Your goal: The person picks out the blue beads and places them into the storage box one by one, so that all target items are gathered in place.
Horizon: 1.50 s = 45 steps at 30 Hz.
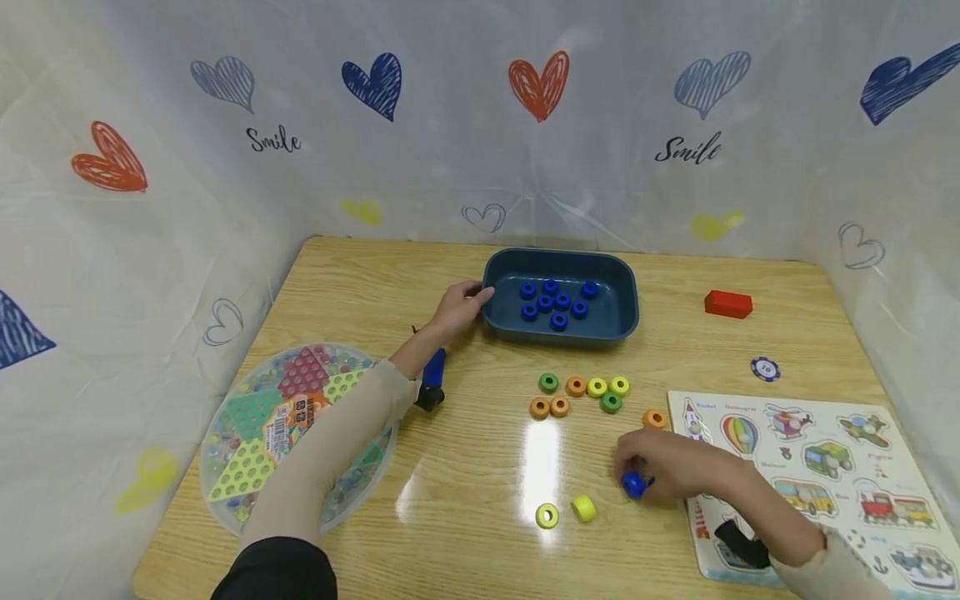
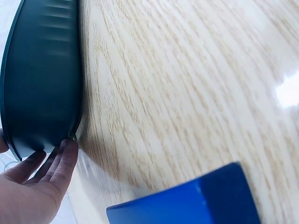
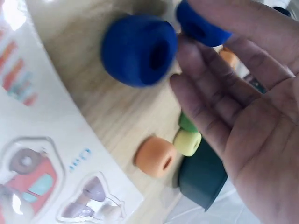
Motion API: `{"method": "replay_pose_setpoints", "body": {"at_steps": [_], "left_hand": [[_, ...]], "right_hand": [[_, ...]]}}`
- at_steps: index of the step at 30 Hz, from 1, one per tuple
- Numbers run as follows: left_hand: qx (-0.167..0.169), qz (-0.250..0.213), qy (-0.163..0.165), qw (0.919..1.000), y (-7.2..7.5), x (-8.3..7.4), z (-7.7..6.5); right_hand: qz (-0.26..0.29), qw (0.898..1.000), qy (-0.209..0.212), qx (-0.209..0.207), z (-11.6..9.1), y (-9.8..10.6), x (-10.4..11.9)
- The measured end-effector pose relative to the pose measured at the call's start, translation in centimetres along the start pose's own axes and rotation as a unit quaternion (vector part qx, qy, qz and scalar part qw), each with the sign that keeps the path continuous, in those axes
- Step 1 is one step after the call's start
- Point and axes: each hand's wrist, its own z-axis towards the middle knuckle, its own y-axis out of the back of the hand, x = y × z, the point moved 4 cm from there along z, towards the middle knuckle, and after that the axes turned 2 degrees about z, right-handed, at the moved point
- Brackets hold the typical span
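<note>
My left hand [image 1: 459, 310] grips the left end of a dark teal tray [image 1: 558, 337], thumb over the rim and fingers against the outer wall [image 2: 42, 79]. Several blue ring-shaped beads [image 1: 562, 302] lie inside the tray. Over the table at the right, my right hand [image 1: 671, 462] pinches a blue bead [image 3: 203, 28] between thumb and fingers. A second blue bead [image 3: 139, 50] rests on the table close to those fingers. Near this hand are an orange bead [image 1: 654, 418] and two yellow-green beads, one flat [image 1: 547, 516], the other on its side [image 1: 583, 507].
Green, orange and yellow beads [image 1: 576, 386] cluster in front of the tray. A picture puzzle board [image 1: 795, 454] lies under the right forearm, a round marble game board [image 1: 247, 417] under the left. A blue object [image 1: 434, 367], red block [image 1: 728, 304] and poker chip [image 1: 766, 369] are also on the table.
</note>
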Motion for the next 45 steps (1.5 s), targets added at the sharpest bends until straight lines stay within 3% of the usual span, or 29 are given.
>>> {"method": "replay_pose_setpoints", "body": {"at_steps": [4, 7, 13, 17, 25, 31, 39, 45], "left_hand": [[-0.001, -0.002, 0.0, 1.0, 0.1, -0.1, -0.1], [-0.004, -0.003, 0.0, 1.0, 0.2, -0.1, -0.1], [-0.002, 0.01, 0.002, 0.9999, 0.1, 0.1, 0.0], [-0.006, 0.01, -0.003, 0.9999, 0.1, 0.1, 0.1], [-0.005, 0.006, -0.006, 0.9999, 0.0, 0.1, 0.0], [-0.004, 0.005, -0.011, 0.9999, 0.0, 0.0, -0.1], [-0.005, 0.006, -0.01, 0.9999, 0.0, -0.1, -0.2], [-0.005, 0.006, -0.009, 0.9999, 0.0, -0.1, -0.2]], "right_hand": [[0.024, 0.999, 0.019, -0.031, 0.8, 1.7, -0.1], [0.018, 0.995, 0.045, -0.092, 1.9, 3.6, -0.3], [0.029, 0.966, 0.035, -0.255, 4.3, 8.3, -0.6], [0.053, 0.95, 0.005, -0.306, 6.2, 11.0, -1.3], [0.029, 0.934, -0.066, -0.349, 10.2, 13.8, -5.2], [0.003, 0.926, -0.089, -0.367, 11.9, 14.7, -6.1], [0.023, 0.916, -0.09, -0.39, 12.6, 15.1, -6.0], [0.039, 0.915, -0.073, -0.395, 11.6, 14.9, -5.7]]}}
